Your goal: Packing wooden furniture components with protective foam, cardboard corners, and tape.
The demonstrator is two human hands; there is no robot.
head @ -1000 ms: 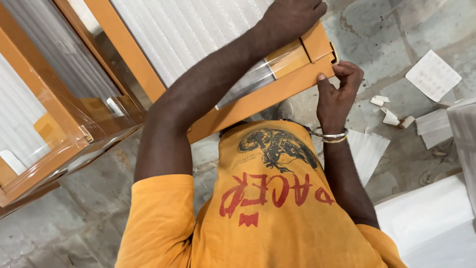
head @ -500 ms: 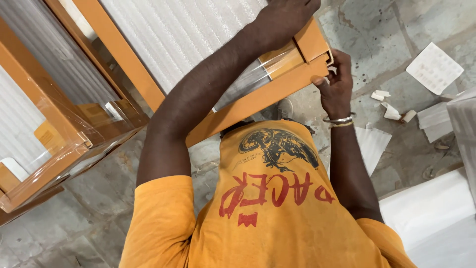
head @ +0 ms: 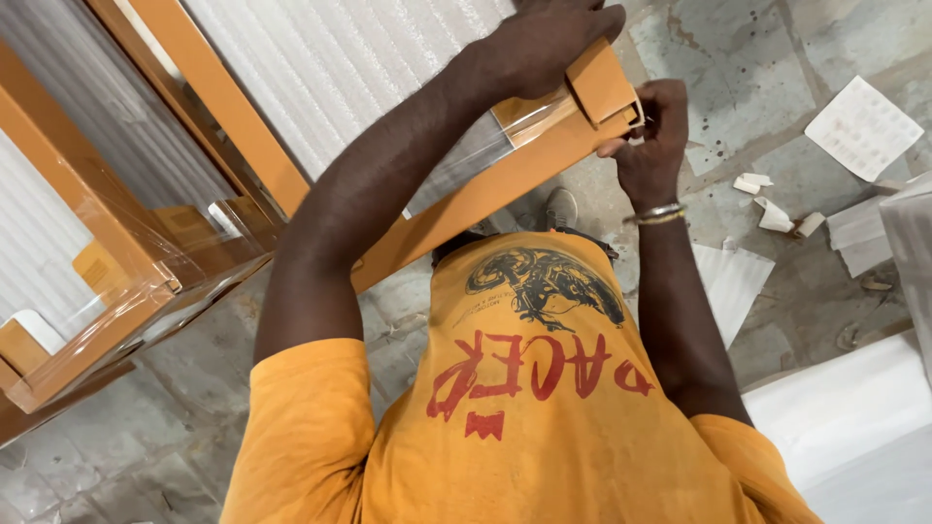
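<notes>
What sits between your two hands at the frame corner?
In the head view, the orange corner piece sits between the left hand and the right hand.

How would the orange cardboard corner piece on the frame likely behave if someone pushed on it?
The orange cardboard corner piece would probably flex or crease, since it looks like thin folded card. It seems light: the left hand covers it easily while the right hand works its end. It may slide, as clear plastic wrap lies beneath.

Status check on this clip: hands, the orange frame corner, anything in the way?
Left hand pressing down on orange corner cap. Right hand pinching the frame end beside it. Clear film wrapped under the cap. Nothing blocking; paper scraps on floor.
</notes>
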